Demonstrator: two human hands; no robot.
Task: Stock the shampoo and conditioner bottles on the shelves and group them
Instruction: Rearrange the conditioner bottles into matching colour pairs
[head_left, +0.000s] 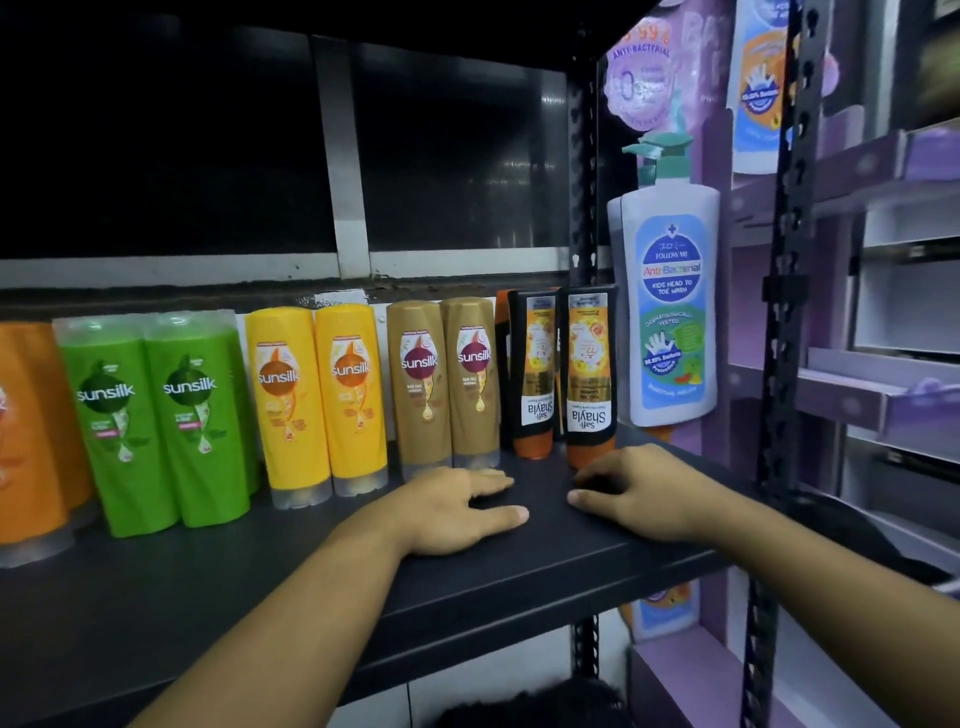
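A row of bottles stands cap-down along the back of the black shelf (519, 582). From the left: orange bottles (31, 431), two green Sunsilk bottles (161, 421), two yellow Sunsilk bottles (322, 395), two brown Sunsilk bottles (447, 379) and two black-and-orange Shayla tubes (563, 369). My left hand (457, 512) lies flat on the shelf just in front of the brown bottles, holding nothing. My right hand (639, 493) rests on the shelf in front of the right Shayla tube, fingers loosely bent, empty.
A tall white pump bottle (670, 306) of kids' wash stands at the shelf's right end, beside the black upright post (784, 312). Purple cardboard display racks (883, 395) fill the right side. A dark window (208, 145) lies behind the shelf.
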